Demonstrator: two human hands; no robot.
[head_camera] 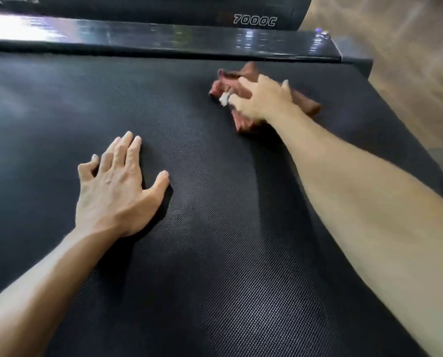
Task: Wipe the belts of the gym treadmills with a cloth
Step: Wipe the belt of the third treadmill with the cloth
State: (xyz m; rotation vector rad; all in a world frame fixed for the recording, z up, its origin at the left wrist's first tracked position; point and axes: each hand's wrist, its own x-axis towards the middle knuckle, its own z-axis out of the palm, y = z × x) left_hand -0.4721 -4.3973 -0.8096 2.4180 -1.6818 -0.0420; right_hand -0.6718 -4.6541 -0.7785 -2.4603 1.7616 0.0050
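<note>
Reddish cloth (243, 94) bunched under right hand (261, 99) near belt's (215, 253) far edge, left hand (114, 186) spread flat mid-belt

Glossy side rail (163, 37) — tan floor (408, 47)

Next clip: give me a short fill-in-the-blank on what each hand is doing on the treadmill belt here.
1. The right hand presses a crumpled ____ onto the belt.
2. The left hand rests ____ on the belt, holding nothing.
3. The cloth is reddish-____.
4. The lettering on the black panel beyond the belt reads ____.

Missing words: cloth; flat; brown; 7000C
</note>
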